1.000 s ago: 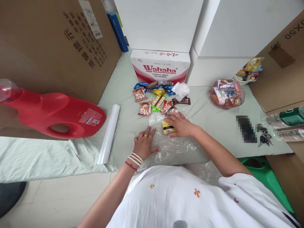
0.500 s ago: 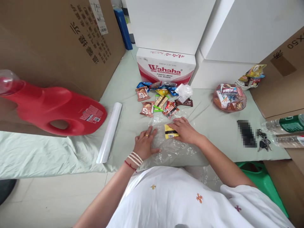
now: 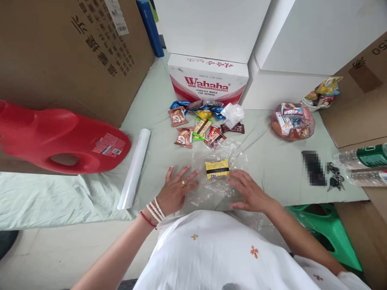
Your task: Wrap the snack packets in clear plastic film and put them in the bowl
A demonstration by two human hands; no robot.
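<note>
A small yellow wrapped snack (image 3: pixel 217 168) with a dark band lies on a crumpled sheet of clear plastic film (image 3: pixel 211 194) on the cloth-covered table. To its left, my left hand (image 3: pixel 175 191) rests with fingers spread, the fingertips at the film's left edge. My right hand (image 3: pixel 249 191) is on the other side, fingers apart and holding nothing, close to the snack's right end. Beyond the film are several wrapped snacks, among them a brown packet (image 3: pixel 184 137), a green-edged bar (image 3: pixel 202 127) and a red packet (image 3: pixel 215 137). A roll of film (image 3: pixel 134 169) lies to the left.
A red jug (image 3: pixel 66 139) lies at the left by a large carton (image 3: pixel 60 52). The Wahaba-style water box (image 3: pixel 208 82) stands behind the snacks. Rightward are a snack-filled bowl (image 3: pixel 292 121), a blurred dark object (image 3: pixel 313 168), keys (image 3: pixel 335 179) and bottles (image 3: pixel 371 156). A green stool (image 3: pixel 338 237) stands below.
My right hand has let go of the yellow snack and drawn back to the right. My left hand has shifted left, and the snack stays on the film.
</note>
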